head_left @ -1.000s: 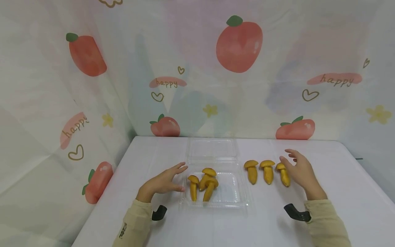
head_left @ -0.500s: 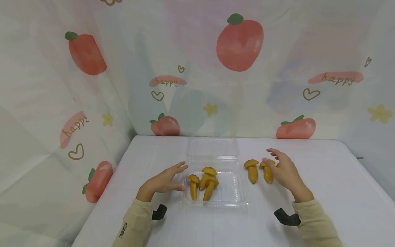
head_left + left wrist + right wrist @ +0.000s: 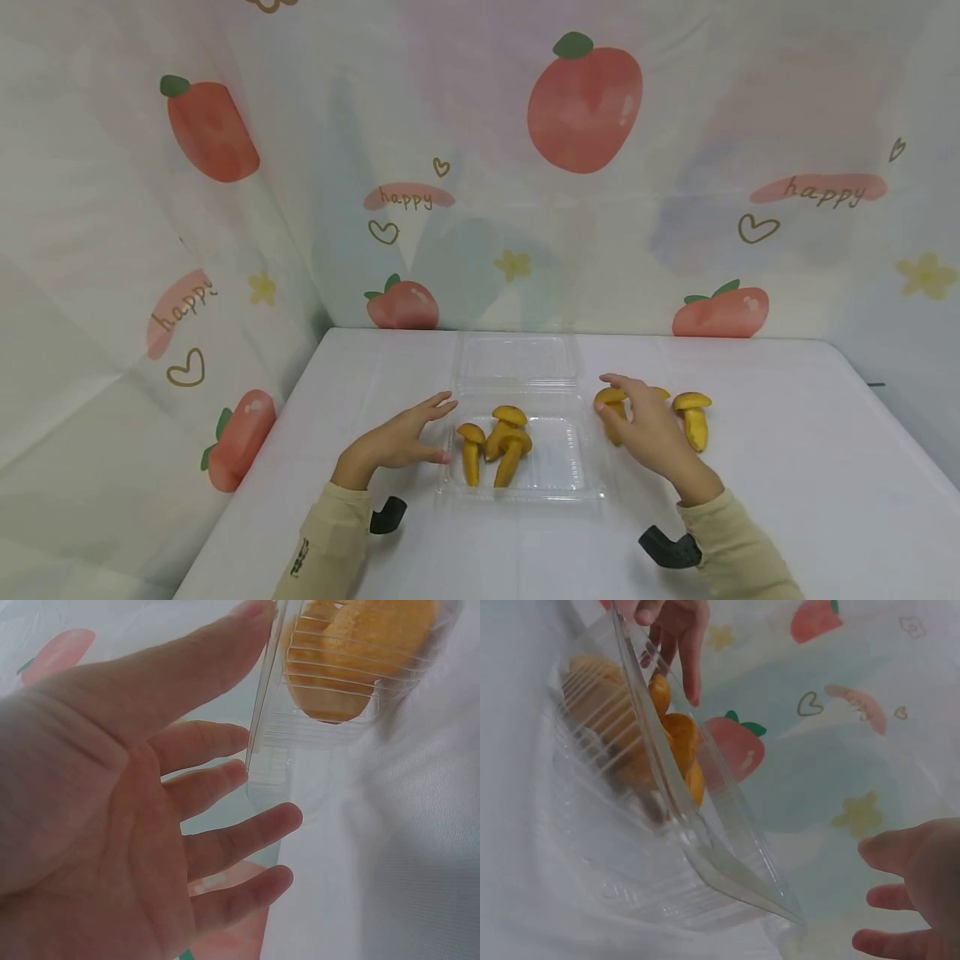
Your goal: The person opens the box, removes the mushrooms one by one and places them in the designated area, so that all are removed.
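Observation:
A clear plastic clamshell box (image 3: pixel 585 467) lies open mid-table, its lid (image 3: pixel 517 360) folded back. Three yellow mushrooms (image 3: pixel 495 446) lie in its left half. My left hand (image 3: pixel 420 433) rests beside the box's left wall with straight fingers, the thumb against the wall (image 3: pixel 277 712). My right hand (image 3: pixel 633 412) hovers over the row of mushrooms on the table to the right of the box, its fingertips on the leftmost mushroom (image 3: pixel 609 398). It hides most of the middle one. The right mushroom (image 3: pixel 693 417) lies uncovered. In the right wrist view the right hand's fingers (image 3: pixel 915 892) are spread and hold nothing.
The white table (image 3: pixel 787 467) is enclosed by a fruit-print cloth backdrop (image 3: pixel 585 208) at the back and on the left. Black wrist mounts (image 3: pixel 386 515) sit under both sleeves. The box's right half holds nothing.
My right hand has slid left along the row, from the rightmost mushroom to the leftmost, uncovering the right one. The left hand and the box have stayed put.

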`<state>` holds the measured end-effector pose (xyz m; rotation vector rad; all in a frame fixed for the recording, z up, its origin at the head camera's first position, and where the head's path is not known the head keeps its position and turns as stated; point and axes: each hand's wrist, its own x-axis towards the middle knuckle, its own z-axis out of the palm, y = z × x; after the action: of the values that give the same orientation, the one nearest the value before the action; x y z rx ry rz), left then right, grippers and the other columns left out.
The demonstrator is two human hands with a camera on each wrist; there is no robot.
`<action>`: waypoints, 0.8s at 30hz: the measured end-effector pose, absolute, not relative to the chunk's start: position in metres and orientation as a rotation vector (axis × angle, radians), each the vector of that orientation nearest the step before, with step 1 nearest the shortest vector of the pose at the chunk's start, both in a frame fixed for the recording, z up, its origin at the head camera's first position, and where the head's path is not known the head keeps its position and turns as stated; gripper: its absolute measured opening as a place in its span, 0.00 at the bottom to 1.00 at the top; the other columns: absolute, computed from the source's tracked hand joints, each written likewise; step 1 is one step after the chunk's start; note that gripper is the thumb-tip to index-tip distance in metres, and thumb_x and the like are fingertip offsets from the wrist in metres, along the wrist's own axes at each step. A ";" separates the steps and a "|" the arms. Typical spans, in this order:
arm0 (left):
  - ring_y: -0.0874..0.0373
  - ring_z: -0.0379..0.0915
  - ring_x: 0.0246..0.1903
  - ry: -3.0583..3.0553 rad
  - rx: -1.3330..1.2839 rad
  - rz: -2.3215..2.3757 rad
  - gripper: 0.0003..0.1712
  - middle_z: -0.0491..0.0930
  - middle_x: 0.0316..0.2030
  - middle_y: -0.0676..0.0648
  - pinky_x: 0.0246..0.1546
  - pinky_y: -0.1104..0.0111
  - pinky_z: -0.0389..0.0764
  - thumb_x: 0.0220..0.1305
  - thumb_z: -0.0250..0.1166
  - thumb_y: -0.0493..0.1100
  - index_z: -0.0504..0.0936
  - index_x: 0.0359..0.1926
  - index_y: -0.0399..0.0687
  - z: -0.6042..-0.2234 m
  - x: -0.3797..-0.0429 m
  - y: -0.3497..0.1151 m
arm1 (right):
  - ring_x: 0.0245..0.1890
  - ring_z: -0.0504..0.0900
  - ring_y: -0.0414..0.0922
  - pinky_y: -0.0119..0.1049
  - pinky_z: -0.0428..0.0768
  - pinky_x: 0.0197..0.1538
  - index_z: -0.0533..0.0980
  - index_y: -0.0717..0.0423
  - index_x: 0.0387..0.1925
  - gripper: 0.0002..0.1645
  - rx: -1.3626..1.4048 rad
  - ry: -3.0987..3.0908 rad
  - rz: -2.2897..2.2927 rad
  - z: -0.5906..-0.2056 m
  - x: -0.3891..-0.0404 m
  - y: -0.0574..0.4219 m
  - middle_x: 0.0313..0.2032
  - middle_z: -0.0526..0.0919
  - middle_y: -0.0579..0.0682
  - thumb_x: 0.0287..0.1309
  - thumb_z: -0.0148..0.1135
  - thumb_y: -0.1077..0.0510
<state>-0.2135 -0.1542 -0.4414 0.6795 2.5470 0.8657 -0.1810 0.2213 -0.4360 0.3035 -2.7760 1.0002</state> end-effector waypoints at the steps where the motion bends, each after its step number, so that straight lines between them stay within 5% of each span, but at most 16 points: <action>1: 0.39 0.48 0.79 2.546 0.680 0.866 0.48 0.50 0.81 0.43 0.75 0.39 0.56 0.61 0.73 0.45 0.60 0.78 0.45 -0.441 -0.214 -0.154 | 0.62 0.74 0.67 0.68 0.73 0.62 0.71 0.64 0.66 0.29 0.314 -2.775 1.004 -0.437 -0.180 0.218 0.58 0.79 0.69 0.69 0.61 0.53; 24: 0.40 0.48 0.79 2.551 0.668 0.864 0.48 0.50 0.81 0.44 0.75 0.40 0.56 0.61 0.74 0.45 0.60 0.78 0.46 -0.440 -0.212 -0.153 | 0.65 0.75 0.60 0.67 0.68 0.67 0.74 0.53 0.65 0.29 0.491 -2.805 0.889 -0.452 -0.163 0.169 0.62 0.79 0.59 0.65 0.66 0.52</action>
<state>-0.2123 -0.1527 -0.4402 0.6683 2.5509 0.8636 -0.1631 0.1692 -0.4515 0.4908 -2.8047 0.8892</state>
